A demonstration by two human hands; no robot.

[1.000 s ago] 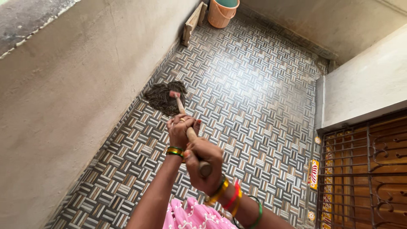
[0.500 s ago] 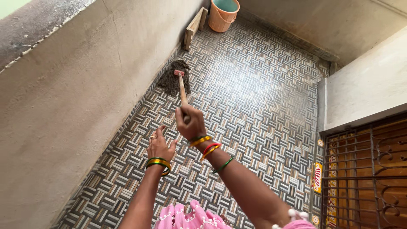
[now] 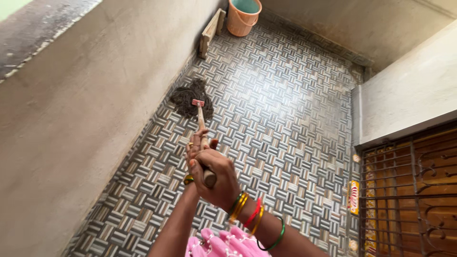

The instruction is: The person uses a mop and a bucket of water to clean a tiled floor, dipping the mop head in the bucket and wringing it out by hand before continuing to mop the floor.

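The floor [image 3: 285,95] is laid with small striped tiles in a basket-weave pattern of grey, brown and white. A dark stringy mop head [image 3: 190,99] rests on it close to the left wall. In the far corner an orange bucket [image 3: 241,18] stands on the tiles, with a wooden board [image 3: 209,32] propped just beside it against the wall.

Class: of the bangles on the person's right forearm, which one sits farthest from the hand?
The thin green bangle: it hangs alone up the forearm, apart from the others.
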